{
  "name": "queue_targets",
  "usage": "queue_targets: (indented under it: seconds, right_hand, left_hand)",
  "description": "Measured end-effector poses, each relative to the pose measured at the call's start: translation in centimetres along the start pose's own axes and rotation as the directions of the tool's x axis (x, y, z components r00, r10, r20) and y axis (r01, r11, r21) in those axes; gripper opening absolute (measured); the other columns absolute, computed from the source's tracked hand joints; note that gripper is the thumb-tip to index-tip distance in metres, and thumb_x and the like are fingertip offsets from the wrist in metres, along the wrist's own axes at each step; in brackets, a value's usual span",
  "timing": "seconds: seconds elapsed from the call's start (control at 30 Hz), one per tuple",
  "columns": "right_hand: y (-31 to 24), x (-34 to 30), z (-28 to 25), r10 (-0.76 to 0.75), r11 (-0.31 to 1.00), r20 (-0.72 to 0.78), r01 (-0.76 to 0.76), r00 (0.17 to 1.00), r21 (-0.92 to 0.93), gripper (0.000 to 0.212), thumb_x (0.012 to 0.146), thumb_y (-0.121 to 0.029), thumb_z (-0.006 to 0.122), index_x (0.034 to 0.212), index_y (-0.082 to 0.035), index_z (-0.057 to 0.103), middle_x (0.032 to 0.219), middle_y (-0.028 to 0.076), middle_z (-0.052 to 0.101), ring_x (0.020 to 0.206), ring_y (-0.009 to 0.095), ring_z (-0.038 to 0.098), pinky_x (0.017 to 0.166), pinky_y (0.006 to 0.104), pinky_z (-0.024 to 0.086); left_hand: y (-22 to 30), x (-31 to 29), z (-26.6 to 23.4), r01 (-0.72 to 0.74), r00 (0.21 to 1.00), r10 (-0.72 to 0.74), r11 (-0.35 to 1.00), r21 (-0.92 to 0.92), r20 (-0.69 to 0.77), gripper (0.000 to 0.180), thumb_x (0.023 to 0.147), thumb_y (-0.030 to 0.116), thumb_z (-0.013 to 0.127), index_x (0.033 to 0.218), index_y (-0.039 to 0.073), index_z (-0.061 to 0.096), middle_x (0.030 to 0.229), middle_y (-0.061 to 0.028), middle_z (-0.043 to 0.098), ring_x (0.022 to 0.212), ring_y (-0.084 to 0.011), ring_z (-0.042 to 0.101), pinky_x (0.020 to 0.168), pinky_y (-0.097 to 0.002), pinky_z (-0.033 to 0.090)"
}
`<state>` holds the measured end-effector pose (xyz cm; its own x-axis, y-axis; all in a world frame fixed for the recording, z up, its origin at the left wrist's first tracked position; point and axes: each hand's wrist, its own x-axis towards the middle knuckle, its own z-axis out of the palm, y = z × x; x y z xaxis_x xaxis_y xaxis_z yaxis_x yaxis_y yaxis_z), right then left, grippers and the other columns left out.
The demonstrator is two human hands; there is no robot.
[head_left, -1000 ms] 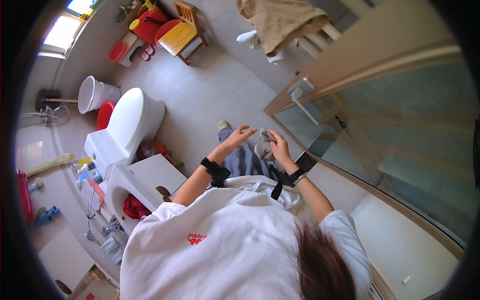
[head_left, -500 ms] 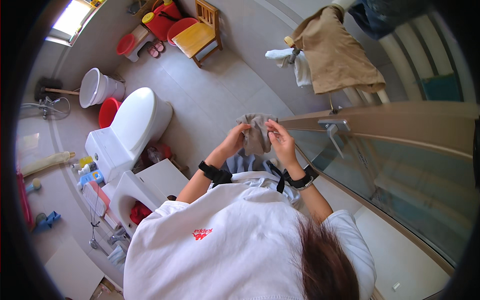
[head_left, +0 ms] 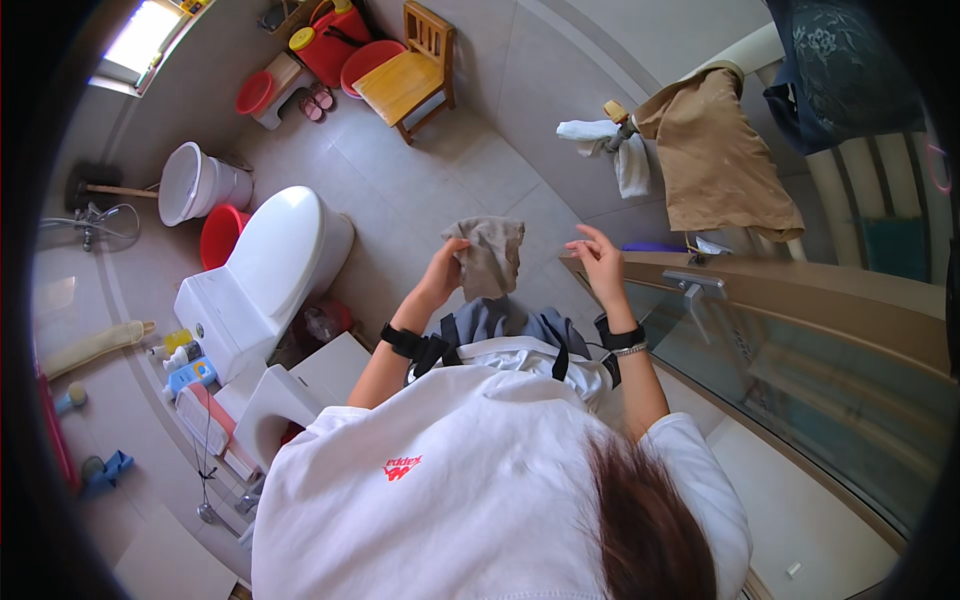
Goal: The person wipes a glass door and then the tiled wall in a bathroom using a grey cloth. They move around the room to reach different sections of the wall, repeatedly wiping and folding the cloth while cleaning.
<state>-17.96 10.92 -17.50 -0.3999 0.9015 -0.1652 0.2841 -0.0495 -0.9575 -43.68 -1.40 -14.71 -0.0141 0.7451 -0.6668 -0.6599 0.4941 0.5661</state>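
A greyish-brown cloth [head_left: 492, 262] hangs from my left hand [head_left: 440, 274], whose thumb and fingers pinch its left edge; the fingertips behind the cloth are hidden. To the right of it, my right hand [head_left: 602, 268] is raised with fingers apart and nothing in them. The right hand is near the end of the brown-framed glass door [head_left: 800, 320], apart from its handle [head_left: 692, 284]. Both wrists wear black bands. Brown trousers [head_left: 715, 160] and a white cloth [head_left: 628, 160] hang beyond the door at the upper right.
A white toilet [head_left: 285, 245] stands on the left with a white bucket [head_left: 180, 185] and a red bucket [head_left: 220, 232] behind it. A wooden chair [head_left: 405, 85] is at the far wall. The washbasin [head_left: 268, 405] lies close on my left, beside several bottles.
My right hand has let go of the cloth and moved away to the right. My left hand has shifted slightly left with the cloth, which now hangs more spread out.
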Motion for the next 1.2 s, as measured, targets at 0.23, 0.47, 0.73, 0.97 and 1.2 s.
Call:
queue_targets:
  seconds: [0.23, 0.47, 0.73, 0.97, 1.2]
  right_hand:
    - [2.9, 3.2, -4.1, -0.048, 0.575, -0.218, -0.151, 0.975, -0.804, 0.050, 0.085, -0.020, 0.058, 0.130, -0.007, 0.042, 0.089, 0.023, 0.064, 0.095, 0.039, 0.058, 0.080, 0.0441, 0.046]
    - [2.3, 6.4, -3.3, 0.052, 0.620, -0.092, -0.104, 0.994, -0.778, 0.040, 0.083, -0.023, 0.060, 0.121, -0.009, 0.055, 0.100, 0.020, 0.063, 0.111, 0.032, 0.051, 0.086, 0.0396, 0.045]
    - [-1.7, 11.9, 1.4, 0.169, 0.919, 0.016, -0.151, 0.986, -0.364, 0.048, 0.088, -0.016, 0.056, 0.132, -0.005, 0.040, 0.080, 0.010, 0.067, 0.053, 0.014, 0.060, 0.050, 0.0266, 0.047]
    - [-7.9, 16.2, 6.7, -0.015, 0.837, 0.439, -0.229, 0.898, 0.497, 0.059, 0.089, -0.033, 0.058, 0.134, -0.001, 0.037, 0.123, 0.009, 0.051, 0.111, 0.014, 0.048, 0.093, 0.0290, 0.040]
    - [-14.1, 22.3, 10.0, -0.018, 0.877, 0.306, -0.132, 0.952, 0.461, 0.047, 0.081, -0.012, 0.067, 0.121, 0.001, 0.048, 0.115, 0.006, 0.056, 0.103, 0.014, 0.053, 0.091, 0.0280, 0.042]
  left_hand:
    - [1.4, -0.5, -3.3, -0.043, 0.998, 0.043, 0.999, -0.013, -0.048, 0.044, 0.086, 0.039, 0.048, 0.118, 0.009, 0.050, 0.110, -0.0051, 0.058, 0.101, -0.0189, 0.056, 0.085, -0.0340, 0.044]
    - [4.8, -1.9, -2.8, -0.057, 0.998, 0.065, 0.973, -0.225, 0.025, 0.057, 0.087, 0.047, 0.049, 0.128, 0.008, 0.044, 0.124, -0.0068, 0.052, 0.114, -0.0209, 0.049, 0.097, -0.0380, 0.038]
    - [10.4, 0.5, -1.9, -0.140, 0.962, 0.166, 0.981, -0.131, 0.215, 0.052, 0.085, 0.028, 0.059, 0.128, 0.005, 0.043, 0.122, -0.0081, 0.054, 0.111, -0.0220, 0.053, 0.097, -0.0369, 0.040]
    - [18.2, 5.9, 0.6, -0.213, 0.943, 0.176, 0.971, 0.107, 0.284, 0.049, 0.078, 0.003, 0.066, 0.124, 0.002, 0.048, 0.117, -0.0058, 0.057, 0.107, -0.0163, 0.054, 0.095, -0.0301, 0.041]
    - [27.0, 10.9, 1.6, -0.318, 0.944, 0.248, 0.858, 0.403, 0.216, 0.050, 0.080, 0.013, 0.067, 0.125, 0.004, 0.048, 0.114, -0.0044, 0.058, 0.103, -0.0126, 0.054, 0.091, -0.0266, 0.043]
